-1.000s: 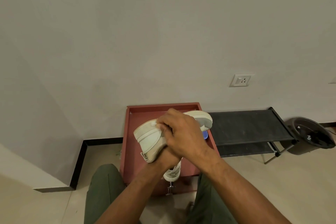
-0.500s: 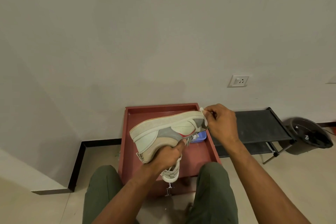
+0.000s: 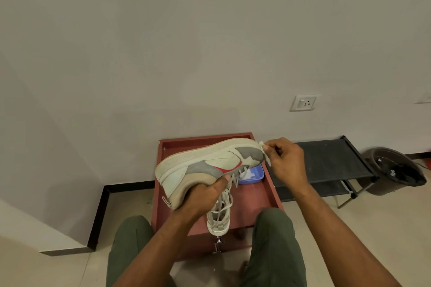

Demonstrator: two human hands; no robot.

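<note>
Over the red tray, which sits on the floor between the person's two knees in green trousers, one sneaker is held in the air, turned so that its pale sole faces up and toward 12 o'clock, its heel at 9 o'clock and its toe at 3 o'clock. One left hand grips it from below at the collar, fingers curled round the beige upper and the thumb pressed on the side near the laces. One right hand meets the toe at 3 o'clock of the shoe, thumb and forefinger pinched together on one small white wipe, which touches the toe's tip; the remaining fingers are curled in loosely. A second sneaker lies on the tray at 6 o'clock of the held one, laces up and toe toward the person, partly hidden by the left hand. One blue box with something white inside rests at the tray's 2 o'clock corner, just behind the held shoe. One small metal piece hangs at the tray's near edge, at 6 o'clock. At 3 o'clock of the tray stands one low black rack, and beyond it, farther toward 3 o'clock, one dark tub lies tilted on the floor. One wall socket sits at 1 o'clock above the rack.
</note>
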